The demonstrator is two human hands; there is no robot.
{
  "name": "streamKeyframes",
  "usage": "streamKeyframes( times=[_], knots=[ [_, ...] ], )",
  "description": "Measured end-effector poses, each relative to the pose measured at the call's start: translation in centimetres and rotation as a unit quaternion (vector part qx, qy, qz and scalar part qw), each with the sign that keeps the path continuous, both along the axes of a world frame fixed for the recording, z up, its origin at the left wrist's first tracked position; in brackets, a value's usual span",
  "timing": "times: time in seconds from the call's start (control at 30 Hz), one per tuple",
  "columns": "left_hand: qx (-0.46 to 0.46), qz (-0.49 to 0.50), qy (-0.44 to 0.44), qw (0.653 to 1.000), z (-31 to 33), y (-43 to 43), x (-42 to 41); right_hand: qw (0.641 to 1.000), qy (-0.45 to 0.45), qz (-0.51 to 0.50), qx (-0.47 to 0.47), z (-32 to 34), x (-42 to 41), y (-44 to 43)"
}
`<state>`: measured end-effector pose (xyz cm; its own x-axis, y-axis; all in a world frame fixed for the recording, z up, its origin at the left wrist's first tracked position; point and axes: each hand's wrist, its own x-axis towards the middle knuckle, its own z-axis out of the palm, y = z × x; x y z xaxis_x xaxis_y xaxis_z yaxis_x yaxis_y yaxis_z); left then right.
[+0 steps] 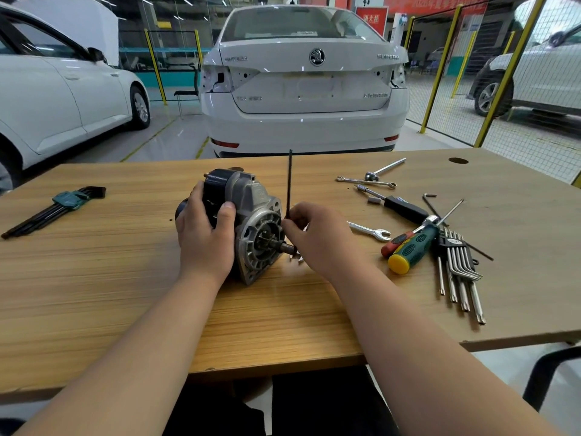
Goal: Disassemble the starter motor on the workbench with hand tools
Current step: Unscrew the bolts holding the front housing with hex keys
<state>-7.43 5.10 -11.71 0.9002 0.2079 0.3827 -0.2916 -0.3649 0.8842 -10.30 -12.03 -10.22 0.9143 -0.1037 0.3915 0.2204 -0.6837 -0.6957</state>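
Observation:
The starter motor lies on its side mid-bench, its silver nose housing and pinion shaft facing right toward me, the black body behind. My left hand grips the black body, thumb across the front. My right hand pinches the short end of a black L-shaped hex key at the housing's right edge. The key's long arm stands straight up. Its tip at the housing is hidden by my fingers.
A green-holdered hex key set lies at the left. To the right lie wrenches, a socket driver, green and red screwdrivers, a Torx key set and a T-handle. The wooden workbench ends just behind; white cars stand beyond.

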Motion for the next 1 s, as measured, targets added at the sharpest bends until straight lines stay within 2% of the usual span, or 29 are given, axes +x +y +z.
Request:
streamKeyframes(
  times=[0.3, 0.53, 0.67, 0.73, 0.8, 0.9, 1.0],
  knots=[
    [0.007, 0.003, -0.01, 1.0, 0.0, 0.0, 0.0, 0.996, -0.031, 0.031, -0.074, 0.3, -0.2, -0.1],
    [0.005, -0.002, -0.009, 1.0, -0.1, 0.1, 0.1, 0.982, -0.107, 0.054, -0.145, 0.3, -0.3, -0.2],
    [-0.001, -0.005, -0.006, 1.0, 0.0, 0.1, 0.1, 0.979, -0.128, 0.058, -0.148, 0.1, -0.4, -0.4],
    [0.001, -0.005, -0.002, 1.0, 0.0, 0.1, 0.1, 0.991, -0.096, 0.043, -0.085, -0.3, -0.5, -0.6],
    [0.005, -0.002, -0.004, 1.0, 0.0, 0.2, 0.1, 0.997, -0.021, 0.036, 0.059, -0.4, -0.6, -0.9],
    [0.006, 0.0, -0.008, 1.0, -0.1, 0.2, 0.1, 0.969, 0.069, 0.053, 0.233, -0.2, -0.8, -1.1],
    [0.008, 0.002, -0.008, 1.0, -0.1, 0.1, 0.1, 0.933, 0.113, 0.067, 0.334, 0.0, -0.6, -0.9]
  ],
)
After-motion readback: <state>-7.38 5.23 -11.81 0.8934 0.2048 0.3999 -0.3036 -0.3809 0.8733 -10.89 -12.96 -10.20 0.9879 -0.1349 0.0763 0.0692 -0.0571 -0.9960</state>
